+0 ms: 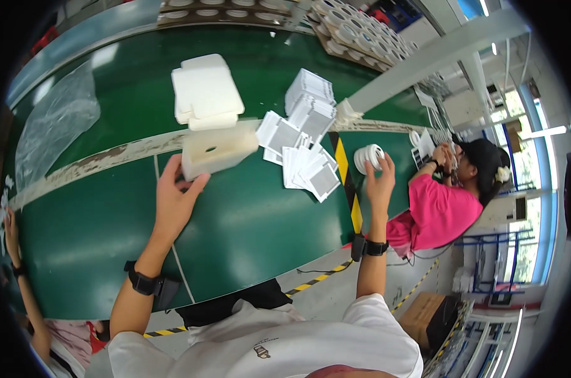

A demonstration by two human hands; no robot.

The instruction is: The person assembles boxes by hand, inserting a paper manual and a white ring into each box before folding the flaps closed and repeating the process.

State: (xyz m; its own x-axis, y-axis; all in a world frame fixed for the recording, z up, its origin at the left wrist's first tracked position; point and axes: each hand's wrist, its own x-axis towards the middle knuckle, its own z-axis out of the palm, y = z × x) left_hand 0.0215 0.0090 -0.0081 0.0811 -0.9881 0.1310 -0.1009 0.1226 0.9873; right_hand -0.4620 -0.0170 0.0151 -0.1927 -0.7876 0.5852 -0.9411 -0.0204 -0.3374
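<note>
My left hand (176,200) grips the near left end of a cream box-shaped block (225,151) with a dark oval hole in its side. My right hand (380,181) has its fingers closed on a short stack of white rings (363,158) near the yellow-black tape. Between the hands lies a fanned pile of white cards with grey panels (311,169). Behind it, more of these cards stand in a taller stack (309,94). Flat cream sheets (207,88) with rounded corners are piled just beyond the block. Black bands circle both my wrists.
A clear plastic bag (58,123) lies at the far left of the green table (260,233). A pale metal post (418,66) rises at the right. Trays of white rings (361,34) sit at the back. Co-workers are at the right, in a pink shirt (446,211), and at the left edge.
</note>
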